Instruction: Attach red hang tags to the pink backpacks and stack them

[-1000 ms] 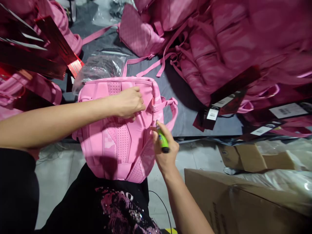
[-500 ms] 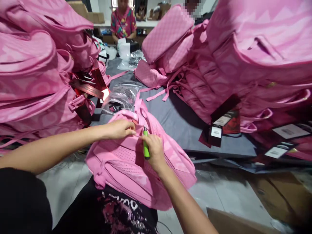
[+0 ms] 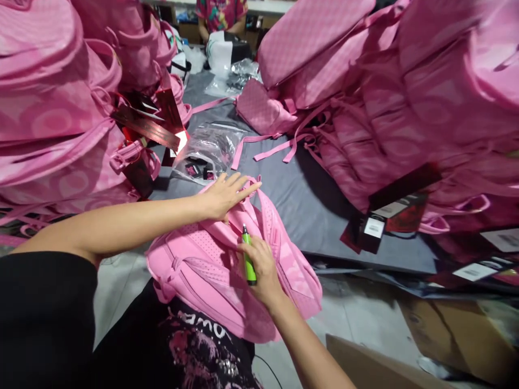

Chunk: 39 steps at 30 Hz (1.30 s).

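A pink backpack [image 3: 219, 283] leans against the table edge at my lap, its perforated back panel and straps facing me. My left hand [image 3: 225, 195] lies over its top with the fingers spread, touching the fabric near the handle loop. In my right hand [image 3: 263, 266] is a green pen-shaped tool [image 3: 248, 259] with dark ends and a thin tip pointing up, away from me. That hand is over the right side of the back panel, beside a strap. What lies under my left palm is hidden.
Piled pink backpacks [image 3: 52, 113] stand left, with dark hang tags [image 3: 172, 116]. More pink bags [image 3: 365, 113] rise on the right. A clear plastic bag [image 3: 214, 143] of small dark items lies on the grey table [image 3: 290, 186]. Cardboard [image 3: 441, 329] is on the floor; a person [image 3: 222, 16] sits opposite.
My left hand has gone from closed fingers on the backpack to spread fingers farther up and right over its top. The right hand has shifted slightly toward me with the tool. The view has tilted down.
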Available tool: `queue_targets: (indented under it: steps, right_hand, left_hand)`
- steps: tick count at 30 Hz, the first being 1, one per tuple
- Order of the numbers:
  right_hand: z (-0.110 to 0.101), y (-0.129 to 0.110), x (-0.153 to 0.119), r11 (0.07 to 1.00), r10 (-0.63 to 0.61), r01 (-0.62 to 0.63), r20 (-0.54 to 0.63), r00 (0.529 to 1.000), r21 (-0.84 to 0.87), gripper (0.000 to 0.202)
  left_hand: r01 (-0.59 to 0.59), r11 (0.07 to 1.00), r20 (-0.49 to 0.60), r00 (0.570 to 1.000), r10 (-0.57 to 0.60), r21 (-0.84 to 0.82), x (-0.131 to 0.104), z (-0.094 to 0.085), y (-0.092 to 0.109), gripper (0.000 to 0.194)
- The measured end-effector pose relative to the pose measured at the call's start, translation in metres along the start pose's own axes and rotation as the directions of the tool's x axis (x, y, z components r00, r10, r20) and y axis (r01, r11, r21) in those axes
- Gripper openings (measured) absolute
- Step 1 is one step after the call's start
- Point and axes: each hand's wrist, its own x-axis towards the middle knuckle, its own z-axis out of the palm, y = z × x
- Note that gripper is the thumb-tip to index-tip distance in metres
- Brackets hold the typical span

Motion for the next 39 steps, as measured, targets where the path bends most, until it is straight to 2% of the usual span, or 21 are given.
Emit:
queue_targets:
  steps: [3,6,9,11,14,16,18,21,25,27,29,32,35,39]
  right_hand:
    - [0.0,0.007,0.008,1.0,0.02,-0.02,0.01,1.0,-0.011,0.028]
    - [0.0,0.012,0.018,0.999,0.038,-0.038,-0.002,0.999,-0.015,0.019]
    - [-0.001,0.018,0.021,0.999,0.015,-0.015,0.006,1.0,0.031,0.031]
    - [-0.004,0.023,0.02,0.998,0.048,-0.047,-0.022,0.999,0.045,0.042]
    - [-0.01,0.028,0.018,0.992,0.12,-0.116,-0.072,0.99,0.048,0.04]
    - [-0.015,0.028,0.022,0.99,0.12,-0.119,-0.02,0.993,0.078,0.034]
    - [-0.019,0.027,0.029,0.979,0.131,-0.143,0.087,0.988,0.144,0.032]
    - [-0.021,0.025,0.046,0.938,0.238,-0.278,0.199,0.951,0.205,0.03]
    - [-0.021,0.025,0.064,0.908,0.374,-0.414,0.325,0.869,0.06,0.024]
    - [-0.023,0.025,0.068,0.914,0.369,-0.406,0.39,0.844,0.014,0.023]
    - [-0.026,0.024,0.068,0.925,0.342,-0.38,0.42,0.841,0.01,0.026]
    - [-0.027,0.025,0.066,0.94,0.315,-0.34,0.391,0.865,-0.004,0.028]
    - [-0.022,0.028,0.065,0.945,0.306,-0.326,0.305,0.902,0.015,0.025]
    - [-0.012,0.026,0.063,0.913,0.368,-0.392,0.185,0.911,0.114,0.015]
  left_hand:
    - [-0.019,0.999,-0.025,1.0,0.02,0.046,-0.003,0.007,0.004,0.131]
    - [-0.023,0.997,-0.029,0.999,0.025,0.072,-0.005,0.011,0.007,0.125]
    - [0.015,0.997,-0.014,1.0,-0.014,0.078,-0.004,0.009,0.01,0.113]
    - [0.027,0.996,-0.021,0.999,-0.025,0.087,-0.004,0.006,0.012,0.105]
    - [0.03,0.996,-0.028,0.999,-0.027,0.086,-0.002,0.003,0.013,0.097]
    - [0.041,0.997,-0.02,0.999,-0.04,0.058,0.0,0.003,0.012,0.094]
    - [0.063,0.998,-0.015,0.998,-0.063,0.029,0.003,0.007,0.011,0.092]
    - [0.093,0.996,-0.014,0.996,-0.092,0.016,0.007,0.012,0.009,0.092]
    - [0.123,0.992,-0.002,0.992,-0.123,0.023,0.01,0.013,0.01,0.089]
    - [0.128,0.992,0.008,0.992,-0.128,0.014,0.01,0.011,0.011,0.085]
    - [0.127,0.992,0.021,0.992,-0.127,-0.002,0.01,0.01,0.011,0.081]
    - [0.131,0.991,0.032,0.991,-0.13,-0.02,0.011,0.012,0.011,0.078]
    - [0.144,0.989,0.033,0.989,-0.143,-0.032,0.014,0.015,0.01,0.077]
    - [0.138,0.99,0.046,0.99,-0.137,-0.038,0.017,0.016,0.009,0.083]
